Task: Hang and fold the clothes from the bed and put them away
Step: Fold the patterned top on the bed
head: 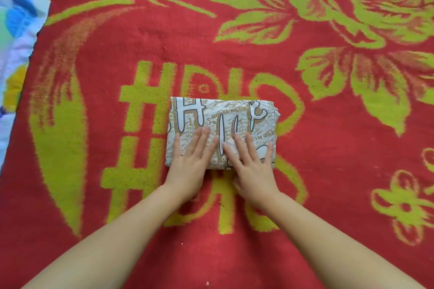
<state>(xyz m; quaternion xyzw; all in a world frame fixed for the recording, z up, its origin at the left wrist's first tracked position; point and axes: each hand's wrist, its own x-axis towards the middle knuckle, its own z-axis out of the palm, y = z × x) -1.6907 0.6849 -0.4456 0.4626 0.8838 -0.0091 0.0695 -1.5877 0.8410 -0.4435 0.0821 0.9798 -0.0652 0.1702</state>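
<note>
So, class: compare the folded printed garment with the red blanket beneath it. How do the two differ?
The printed garment is white and tan with lettering; the red blanket bears green flowers. The garment is folded into a compact rectangle; the blanket lies spread flat. The garment is far smaller than the blanket. The left hand and right hand press the garment only. Both are patterned cloth.

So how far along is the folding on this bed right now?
Done: one printed garment is already folded into a compact rectangle on the red blanket. In hand: the left hand and right hand press flat on it, smoothing it. Left: it is not yet put away, and a blue floral fabric lies at the left edge.
</note>
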